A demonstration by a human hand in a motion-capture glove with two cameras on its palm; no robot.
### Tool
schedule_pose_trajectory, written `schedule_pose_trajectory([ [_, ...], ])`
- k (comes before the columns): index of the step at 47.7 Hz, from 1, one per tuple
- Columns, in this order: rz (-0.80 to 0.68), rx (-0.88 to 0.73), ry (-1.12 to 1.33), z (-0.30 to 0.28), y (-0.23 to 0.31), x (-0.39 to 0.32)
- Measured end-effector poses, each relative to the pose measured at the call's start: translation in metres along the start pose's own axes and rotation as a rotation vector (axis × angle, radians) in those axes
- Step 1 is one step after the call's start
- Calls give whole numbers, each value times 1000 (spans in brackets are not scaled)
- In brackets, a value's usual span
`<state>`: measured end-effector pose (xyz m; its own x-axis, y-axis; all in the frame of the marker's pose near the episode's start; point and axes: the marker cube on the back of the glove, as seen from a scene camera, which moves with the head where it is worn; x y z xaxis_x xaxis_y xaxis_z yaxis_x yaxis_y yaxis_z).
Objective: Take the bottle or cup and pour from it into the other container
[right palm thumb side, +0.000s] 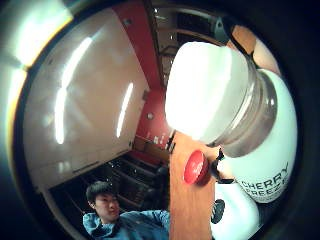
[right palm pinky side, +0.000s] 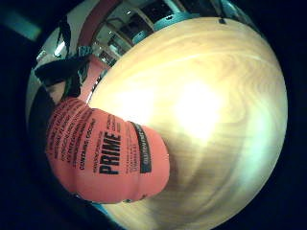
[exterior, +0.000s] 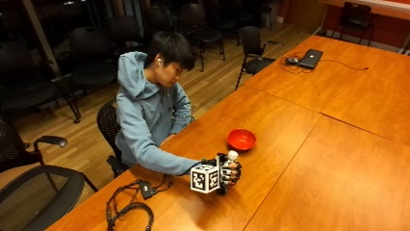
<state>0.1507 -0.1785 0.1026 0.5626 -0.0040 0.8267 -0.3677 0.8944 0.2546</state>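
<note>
A: Outside view first. Position of the right hand (exterior: 228, 174)?

B: Near the desk's (exterior: 301, 159) front edge, fingers curled round the bottle (exterior: 231, 163), held upright with its white cap showing above the glove. Red bowl (exterior: 242, 139) further in on the desk, near but apart from the hand.

A: Procedure for the step in hand?

B: Judged as lift and carry. Keep the bottle upright during travel, bring the neck over the bowl's middle, tilt slowly only once above the rim. Cap appears to be on (removal needed before anything can flow).

A: Little finger side palm view?

B: Red label of the bottle (right palm pinky side: 108, 155) close against the palm, bare desk wood (right palm pinky side: 211, 115) beyond it. No fingers clearly shown here; contact between bottle base and desk not determinable.

A: Thumb side palm view?

B: White cap and clear neck of the bottle (right palm thumb side: 225, 100) filling much of the frame, the label's white part beneath. Red bowl (right palm thumb side: 195, 167) visible past it on the strip of desk (right palm thumb side: 190, 210), confirming a gap between the two.
</note>
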Motion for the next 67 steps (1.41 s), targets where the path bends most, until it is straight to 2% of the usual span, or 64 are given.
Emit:
schedule_pose_trajectory([
  [14, -107, -313, 282, 48, 14, -67],
  [20, -82, -496, 293, 61, 23, -112],
  [25, -150, -435, 528, 77, -1, -117],
  [33, -192, -582, 688, 26, -53, -169],
  [39, -244, -632, 959, 102, -23, -175],
  [50, -461, -746, 1462, 165, -6, -197],
  [57, -550, -753, 1665, 190, -3, -204],
  [61, -476, -675, 1690, 218, 5, -212],
  [67, -631, -762, 1857, 242, 20, -214],
])
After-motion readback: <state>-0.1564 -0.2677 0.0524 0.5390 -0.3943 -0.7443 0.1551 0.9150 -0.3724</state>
